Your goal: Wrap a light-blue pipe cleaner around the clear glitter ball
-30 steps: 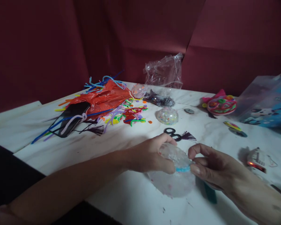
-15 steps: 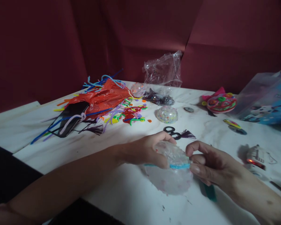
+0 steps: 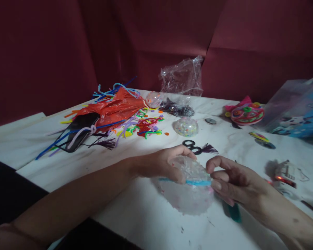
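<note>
A translucent, whitish rounded shell (image 3: 186, 199) with pink specks lies low over the white table, and a bright blue strip (image 3: 198, 182) runs across it. My left hand (image 3: 169, 161) grips the shell's upper part, thumb in front and fingers behind. At the right end of the strip, my right hand (image 3: 228, 178) has its thumb and forefinger curled against the shell's edge; whatever is between those fingertips is too small to name. Black-handled scissors (image 3: 195, 150) and a dark tassel (image 3: 210, 149) lie just behind the shell.
A clear speckled dome (image 3: 186, 127) stands behind the scissors. Red plastic (image 3: 120, 109), a black phone (image 3: 80, 133) and coloured pipe cleaners spread at the left. At the right are a decorated mask-like piece (image 3: 246, 113), a printed bag (image 3: 299, 111) and a teal object (image 3: 234, 212).
The shell and its blue strip have tilted and shifted slightly left in my left hand. My right hand has barely moved.
</note>
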Demonstrator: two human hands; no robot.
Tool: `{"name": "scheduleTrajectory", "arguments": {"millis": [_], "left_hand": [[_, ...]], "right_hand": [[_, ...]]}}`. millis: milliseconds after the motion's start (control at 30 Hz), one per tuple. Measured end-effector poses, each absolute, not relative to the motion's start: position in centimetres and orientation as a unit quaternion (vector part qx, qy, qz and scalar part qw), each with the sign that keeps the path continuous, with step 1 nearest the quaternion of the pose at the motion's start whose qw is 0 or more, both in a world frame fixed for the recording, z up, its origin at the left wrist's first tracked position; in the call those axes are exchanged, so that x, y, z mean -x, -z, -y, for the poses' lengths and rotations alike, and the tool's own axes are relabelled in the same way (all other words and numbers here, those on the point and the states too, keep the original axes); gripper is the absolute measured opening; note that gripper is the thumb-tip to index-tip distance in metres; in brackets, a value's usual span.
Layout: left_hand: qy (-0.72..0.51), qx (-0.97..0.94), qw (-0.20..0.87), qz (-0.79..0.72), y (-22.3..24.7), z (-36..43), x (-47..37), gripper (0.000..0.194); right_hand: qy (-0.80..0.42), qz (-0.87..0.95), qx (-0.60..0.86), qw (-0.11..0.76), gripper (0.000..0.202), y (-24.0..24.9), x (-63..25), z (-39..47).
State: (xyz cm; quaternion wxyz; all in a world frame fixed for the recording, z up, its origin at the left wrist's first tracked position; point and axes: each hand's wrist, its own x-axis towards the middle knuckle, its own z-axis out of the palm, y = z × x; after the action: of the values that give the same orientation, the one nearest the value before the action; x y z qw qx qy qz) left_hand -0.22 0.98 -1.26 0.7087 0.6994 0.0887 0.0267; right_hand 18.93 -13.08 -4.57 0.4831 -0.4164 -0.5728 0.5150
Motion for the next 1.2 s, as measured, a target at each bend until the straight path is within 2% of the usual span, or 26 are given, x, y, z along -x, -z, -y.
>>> {"name": "scheduleTrajectory", "arguments": {"millis": [133,567,1200], "left_hand": [[-0.03,-0.681,0.725,-0.099,1.3,-1.0,0.1,0.058],[-0.017,-0.714,0.689,-0.123,0.9,-0.9,0.2,0.062],[-0.024,-0.709,0.695,-0.115,1.1,-0.8,0.1,0.059]], "right_hand": [[-0.492,0.561,0.451,0.49,0.057,4.2,-18.9,13.6],[-0.504,0.565,0.503,0.417,0.06,3.9,-19.7,14.2],[-0.511,0.528,0.509,0.449,0.071,3.6,-19.1,13.5]]}}
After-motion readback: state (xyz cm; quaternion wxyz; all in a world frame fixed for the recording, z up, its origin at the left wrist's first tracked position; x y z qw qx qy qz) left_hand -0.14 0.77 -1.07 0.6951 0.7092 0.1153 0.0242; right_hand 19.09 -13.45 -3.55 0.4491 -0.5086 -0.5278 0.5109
